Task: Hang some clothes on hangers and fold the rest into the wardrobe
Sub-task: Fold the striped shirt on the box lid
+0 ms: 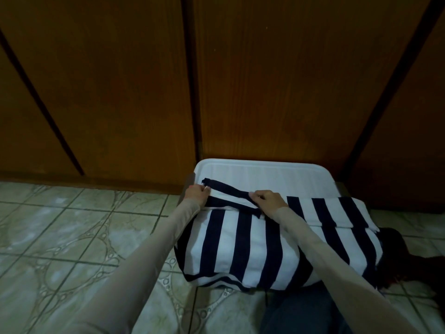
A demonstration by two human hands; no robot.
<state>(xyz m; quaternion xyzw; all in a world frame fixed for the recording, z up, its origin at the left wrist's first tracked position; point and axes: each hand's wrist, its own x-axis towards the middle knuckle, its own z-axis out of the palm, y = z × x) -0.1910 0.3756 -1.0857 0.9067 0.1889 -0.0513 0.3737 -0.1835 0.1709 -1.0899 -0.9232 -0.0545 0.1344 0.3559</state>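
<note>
Both hands are on the far edge of the striped garment: our left hand (196, 192) has its fingers curled over the folded strip at its left end, and our right hand (266, 201) pinches the same strip near its middle, thumb and fingers closed on the cloth. Judged step: turning a sleeve or edge inward during the fold. To do it well we should keep the strip taut between the two hands, lay it parallel to the stripes so the edge runs straight, then press flat before releasing; slack between the hands would leave a crease. The striped garment (243, 244), navy and white, lies directly under and nearer us than the hands, spread over a white plastic lid (265, 171) whose bare far part shows beyond the fingers. That lid sits on the tiled floor (72, 225), against the closed wooden wardrobe doors (265, 80). No hangers in view.
</note>
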